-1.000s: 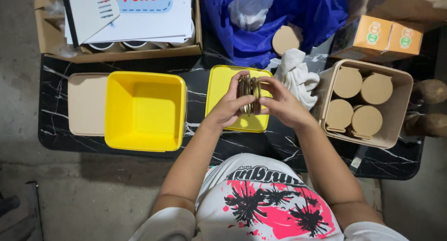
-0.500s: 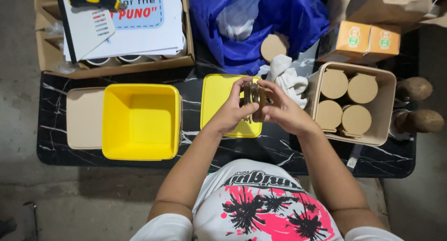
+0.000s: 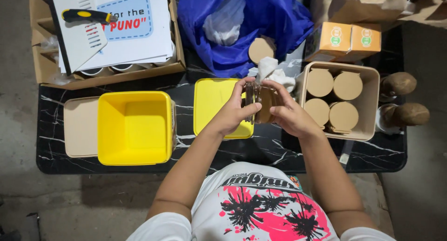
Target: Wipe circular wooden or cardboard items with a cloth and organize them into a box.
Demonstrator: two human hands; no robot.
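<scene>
Both hands close around a small clear jar, left hand and right hand on opposite sides, above the yellow lid on the worktop.

Yellow bin, blue bag, utility knife

Taking the yellow bin as landmark: it is the one yellow bin, with one beige lid touching its left side and one yellow lid just to its right. Farther right stands one beige tray holding four round cork-coloured discs. Two orange boxes sit above that tray. One blue bag lies up and right of the bin, and one utility knife above it.
</scene>
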